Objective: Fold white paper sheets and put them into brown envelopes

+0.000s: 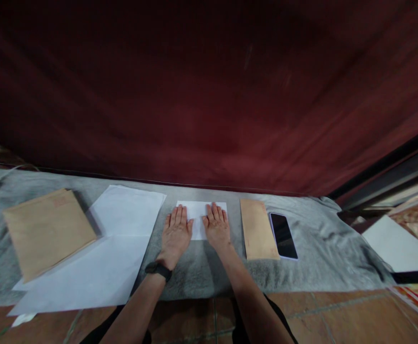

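Gray cloth (319,258) is spread along a long, narrow surface, which is backed by a dark red drape (209,95) and bordered in front by a floor of reddish-brown tiles (319,310). At the far left, a white cord (10,172) is routed across the cloth. Next, a stack of brown kraft envelopes (49,229) is laid partly over large white paper (130,215); the paper is marked by a crosswise crease, and its near corner is extended past the front edge of the cloth. At center, a small white paper rectangle (198,231) is positioned flat on the cloth. Its left side is covered by the left hand (176,231), palm down, with fingers straight and thumb spread; a black wristband (158,271) is worn on that wrist. Its right side is covered by the right hand (217,227), likewise flat, with fingers extended. Nothing is gripped by either hand. Further right, a single kraft envelope (259,231) is placed lengthwise, with a dark-screened smartphone (284,235) set just beside it.
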Tool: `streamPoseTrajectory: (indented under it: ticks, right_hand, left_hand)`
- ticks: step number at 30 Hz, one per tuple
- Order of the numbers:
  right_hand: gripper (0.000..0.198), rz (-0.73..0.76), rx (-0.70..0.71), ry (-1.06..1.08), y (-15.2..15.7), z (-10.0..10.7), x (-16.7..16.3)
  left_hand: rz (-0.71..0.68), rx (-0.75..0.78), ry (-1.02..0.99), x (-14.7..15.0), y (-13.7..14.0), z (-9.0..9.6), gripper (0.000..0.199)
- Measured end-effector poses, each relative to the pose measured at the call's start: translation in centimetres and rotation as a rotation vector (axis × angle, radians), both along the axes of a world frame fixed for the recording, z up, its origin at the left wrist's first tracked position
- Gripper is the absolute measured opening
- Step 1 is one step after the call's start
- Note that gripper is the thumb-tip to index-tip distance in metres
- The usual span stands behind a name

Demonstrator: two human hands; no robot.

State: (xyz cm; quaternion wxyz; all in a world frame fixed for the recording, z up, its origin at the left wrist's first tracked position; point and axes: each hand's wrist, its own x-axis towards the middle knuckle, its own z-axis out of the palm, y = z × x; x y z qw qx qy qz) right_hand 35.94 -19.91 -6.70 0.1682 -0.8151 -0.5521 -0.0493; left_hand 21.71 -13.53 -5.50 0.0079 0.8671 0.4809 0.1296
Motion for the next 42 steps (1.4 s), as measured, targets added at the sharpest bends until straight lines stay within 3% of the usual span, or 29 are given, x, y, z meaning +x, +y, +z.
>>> streamPoseTrajectory:
  ticks: [4, 9, 11, 18, 28, 38, 42]
  right_hand:
    - [0.051, -0.033, -0.009, -0.003, -0.2, 0.2, 0.7]
    - [0.052, -0.017, -0.070, 0.002, -0.4, 0.6, 0.6]
    - [0.053, -0.005, -0.090, 0.005, -0.4, 0.6, 0.6]
    - [0.053, -0.055, -0.020, -0.009, -0.5, 0.0, 0.6]
    - [0.063, -0.113, 0.026, -0.034, -1.7, -0.4, 2.2]
    - [0.065, -0.186, -0.007, 0.001, -2.1, 0.3, 2.1]
    - [0.059, -0.078, -0.004, -0.005, -2.4, 1.1, 1.4]
  left_hand:
    - [0.020, 0.006, -0.020, 0.9, -0.3, 1.1, 0.059]
    - [-0.238, -0.019, -0.117, 3.6, -1.4, 1.7, 0.056]
    - [-0.270, -0.062, -0.109, 4.3, -1.6, 1.3, 0.056]
    - [-0.163, -0.058, -0.047, 3.5, -0.2, -0.1, 0.061]
    - [0.022, 0.057, -0.037, 0.7, 1.0, -0.6, 0.065]
    - [0.051, -0.006, 0.004, -1.6, -1.2, 2.7, 0.054]
    - [0.054, -0.059, -0.099, -2.2, -1.3, 3.1, 0.055]
